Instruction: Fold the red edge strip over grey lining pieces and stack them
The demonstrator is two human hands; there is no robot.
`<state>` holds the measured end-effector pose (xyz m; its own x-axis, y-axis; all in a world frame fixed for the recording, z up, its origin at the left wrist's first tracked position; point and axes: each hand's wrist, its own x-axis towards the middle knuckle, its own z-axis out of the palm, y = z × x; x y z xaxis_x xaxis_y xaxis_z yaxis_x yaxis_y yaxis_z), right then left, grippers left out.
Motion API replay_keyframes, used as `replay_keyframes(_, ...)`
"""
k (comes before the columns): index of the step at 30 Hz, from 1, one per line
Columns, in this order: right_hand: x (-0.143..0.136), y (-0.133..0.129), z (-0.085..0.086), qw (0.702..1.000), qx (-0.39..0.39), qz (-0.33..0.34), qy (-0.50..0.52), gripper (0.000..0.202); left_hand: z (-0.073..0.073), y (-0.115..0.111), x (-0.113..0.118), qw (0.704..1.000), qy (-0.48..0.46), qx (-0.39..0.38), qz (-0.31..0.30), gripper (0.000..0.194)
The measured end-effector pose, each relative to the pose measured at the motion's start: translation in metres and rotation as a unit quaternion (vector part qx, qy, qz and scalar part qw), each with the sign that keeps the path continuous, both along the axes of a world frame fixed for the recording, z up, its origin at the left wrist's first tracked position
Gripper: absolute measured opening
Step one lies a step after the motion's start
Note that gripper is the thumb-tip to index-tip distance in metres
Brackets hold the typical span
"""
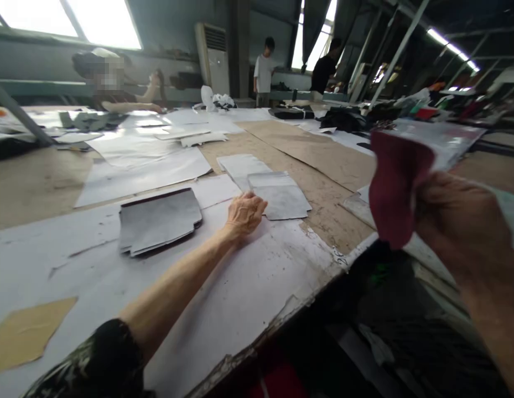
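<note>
My right hand is raised at the right, beyond the table's front edge. It grips a limp dark red cut piece of leather or fabric by its side. My left hand rests on the white-covered table with its fingers curled in. It lies against the left edge of a grey cut piece; whether the fingers pinch anything is hidden. Behind that piece, a paler cut piece is partly covered by it. A small stack of grey cut pieces with a dark red edge sits left of my left hand.
A tan scrap lies at the lower left. White sheets and brown board cover the table farther back. Dark bundles lie at the far right. One person leans at the far left side; two others stand at the back.
</note>
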<state>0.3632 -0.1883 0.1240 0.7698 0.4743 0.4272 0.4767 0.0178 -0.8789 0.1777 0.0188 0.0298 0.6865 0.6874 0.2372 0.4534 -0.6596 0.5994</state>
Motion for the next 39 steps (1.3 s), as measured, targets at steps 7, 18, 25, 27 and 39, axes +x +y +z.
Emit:
replay_keyframes(7,-0.143,0.045,-0.068,0.925,-0.158,0.306,-0.164,0.017,0.018,-0.021,-0.103,0.885,-0.023,-0.465,-0.003,0.081)
replay_keyframes(18,-0.235,0.07,-0.108,0.838,-0.053,0.466,-0.279,0.016,0.013,-0.039,-0.196,0.971,0.087,-0.193,0.108,0.022)
replay_keyframes(25,-0.158,0.116,-0.092,0.78,-0.2,0.41,-0.428,0.026,0.007,-0.041,-0.193,0.989,0.082,-0.092,0.087,0.033)
replay_keyframes(27,-0.15,0.122,-0.091,0.751,-0.232,0.424,-0.45,0.025,0.008,-0.039,-0.19,0.989,0.086,-0.091,0.075,0.028)
replay_keyframes(39,-0.14,0.125,-0.102,0.758,-0.123,0.459,-0.446,0.015,-0.013,-0.039,-0.179,0.996,0.006,0.084,0.004,0.023)
